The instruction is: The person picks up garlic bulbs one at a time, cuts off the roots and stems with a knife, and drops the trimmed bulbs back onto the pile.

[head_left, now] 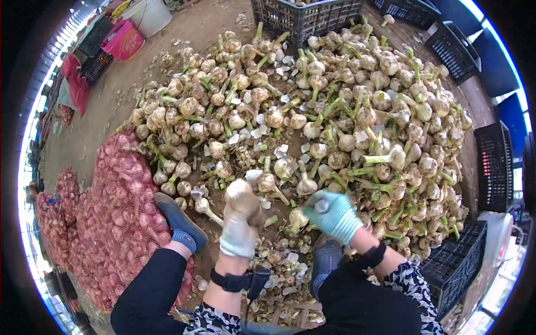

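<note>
Foremost, the seated person's two gloved hands, between the knees.

- Left hand (237,234), white glove: fingers closed around a garlic bulb (241,192), held upright above the ground just in front of the person.
- Right hand (336,216), teal glove: fingers curled shut on a small pale object (321,206); what it is cannot be told. It sits near the held bulb, not touching it.
- Garlic heap (346,111): bulbs with green stalks, spread wide across the floor beyond both hands.
- Loose skins and trimmings (285,262): littered between the legs, below the hands.
- Red mesh sacks (114,206): filled, lying to the person's left, against the blue shoe (181,223).
- Black crates: one at the heap's far edge (304,19), one at the right (494,164), one by the right knee (452,271).
- Pink basket (124,39) and white bucket (149,14): far left corner, well apart from the heap.
</note>
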Tool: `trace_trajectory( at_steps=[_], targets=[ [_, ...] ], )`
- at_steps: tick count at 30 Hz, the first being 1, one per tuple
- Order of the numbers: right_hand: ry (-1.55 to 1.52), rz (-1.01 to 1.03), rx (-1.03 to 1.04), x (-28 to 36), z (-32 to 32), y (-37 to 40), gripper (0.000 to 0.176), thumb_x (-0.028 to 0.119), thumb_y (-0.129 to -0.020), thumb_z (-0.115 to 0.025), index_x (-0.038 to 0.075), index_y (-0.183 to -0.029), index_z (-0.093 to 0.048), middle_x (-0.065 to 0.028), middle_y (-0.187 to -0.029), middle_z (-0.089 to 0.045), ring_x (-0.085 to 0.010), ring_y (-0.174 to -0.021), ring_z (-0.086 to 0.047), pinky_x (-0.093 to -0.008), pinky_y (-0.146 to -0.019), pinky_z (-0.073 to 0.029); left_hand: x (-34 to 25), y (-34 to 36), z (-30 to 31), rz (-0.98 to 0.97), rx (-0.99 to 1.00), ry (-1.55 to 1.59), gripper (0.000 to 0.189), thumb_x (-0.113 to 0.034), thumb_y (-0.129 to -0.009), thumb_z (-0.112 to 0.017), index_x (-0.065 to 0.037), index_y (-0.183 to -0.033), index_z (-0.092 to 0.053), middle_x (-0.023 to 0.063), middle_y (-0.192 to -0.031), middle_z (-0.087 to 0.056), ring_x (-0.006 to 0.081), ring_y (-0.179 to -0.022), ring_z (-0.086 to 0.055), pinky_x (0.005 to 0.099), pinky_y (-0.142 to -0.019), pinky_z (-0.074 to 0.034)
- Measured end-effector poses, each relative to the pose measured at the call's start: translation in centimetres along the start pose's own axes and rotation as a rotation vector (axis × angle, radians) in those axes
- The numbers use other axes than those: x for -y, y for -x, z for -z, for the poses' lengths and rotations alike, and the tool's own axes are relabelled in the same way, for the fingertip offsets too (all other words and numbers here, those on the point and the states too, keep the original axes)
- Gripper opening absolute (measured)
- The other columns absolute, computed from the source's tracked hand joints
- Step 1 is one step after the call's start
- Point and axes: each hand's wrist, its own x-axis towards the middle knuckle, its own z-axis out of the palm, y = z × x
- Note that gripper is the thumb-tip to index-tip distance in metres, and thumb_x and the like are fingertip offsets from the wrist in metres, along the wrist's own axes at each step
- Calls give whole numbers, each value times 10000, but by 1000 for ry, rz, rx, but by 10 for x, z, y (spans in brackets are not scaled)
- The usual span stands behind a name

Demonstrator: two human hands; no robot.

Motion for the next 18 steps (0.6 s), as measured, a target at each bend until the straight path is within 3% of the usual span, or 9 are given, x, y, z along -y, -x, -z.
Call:
trace_trajectory(
  at_steps=[1, 2, 4, 5, 8, 11, 15, 16, 18],
  targets=[
    [-172, -42, 82, 4, -10, -1, 163, 158, -747, -690, 37, -844, -638, -3, -676, -615, -60, -608, -520, -238, -580, -460, 7, -18, 2, 43, -19, 239, 201, -289, -810, -556, -101, -876, -585, -40, -552, -439, 115, -429, -308, 269, -431, -278],
    [-344, -87, 163, 7, -18, -2, 184, 166, -735, -708, 36, -845, -638, 16, -702, -615, -49, -642, -522, -231, -607, -461, 3, -26, -4, 63, -53, 422, 200, -322, -802, -599, -123, -819, -593, -4, -599, -498, 157, -506, -426, 321, -536, -392],
    [-387, -192, 204, 12, -31, -2, 163, 144, -739, -718, 29, -839, -658, -17, -740, -643, -68, -680, -565, -241, -631, -473, 1, -40, -17, 63, -197, 668, 233, -361, -796, -616, -128, -787, -602, 31, -660, -551, 200, -628, -513, 394, -665, -445],
    [-385, -51, 170, 11, -40, 0, 126, 146, -758, -702, 44, -814, -653, 7, -732, -629, -59, -672, -549, -237, -619, -464, 3, -47, -10, -8, -63, 610, 232, -355, -812, -598, -133, -743, -603, 61, -712, -584, 245, -696, -546, 432, -720, -462],
    [-618, -112, 82, 14, -61, 1, 139, 157, -764, -698, 45, -823, -641, 13, -691, -603, -56, -628, -529, -230, -572, -445, 5, -53, -12, -10, -230, 765, 224, -334, -817, -585, -123, -741, -598, 64, -708, -584, 250, -685, -546, 437, -718, -455],
    [-432, -434, 323, 8, -58, -5, 206, 185, -759, -705, 16, -851, -630, 16, -673, -587, -49, -603, -513, -219, -531, -429, 4, -50, -9, -99, -54, 797, 266, -336, -834, -558, -85, -750, -580, 85, -705, -580, 247, -695, -558, 435, -700, -455],
    [-227, -192, 110, -22, -17, -4, 190, 159, -751, -697, 29, -882, -651, -5, -718, -626, -74, -632, -538, -233, -576, -454, -25, -16, -69, -18, 46, 583, 310, -369, -846, -559, -66, -816, -619, 95, -731, -606, 254, -703, -586, 439, -682, -479],
    [-258, -187, 33, -14, 12, 10, 178, 140, -747, -692, 48, -897, -665, -4, -756, -649, -73, -652, -541, -228, -600, -458, -26, -16, -57, 149, 174, 544, 335, -389, -839, -574, -58, -844, -627, 109, -784, -625, 252, -728, -594, 422, -705, -489],
    [-259, -91, -221, 1, 61, 46, 156, 89, -757, -681, 35, -902, -662, -3, -794, -653, -64, -696, -546, -224, -636, -463, -26, -20, -39, 44, 250, 468, 267, -314, -845, -587, -93, -995, -593, 70, -911, -605, 216, -804, -551, 365, -745, -447]
  ],
)
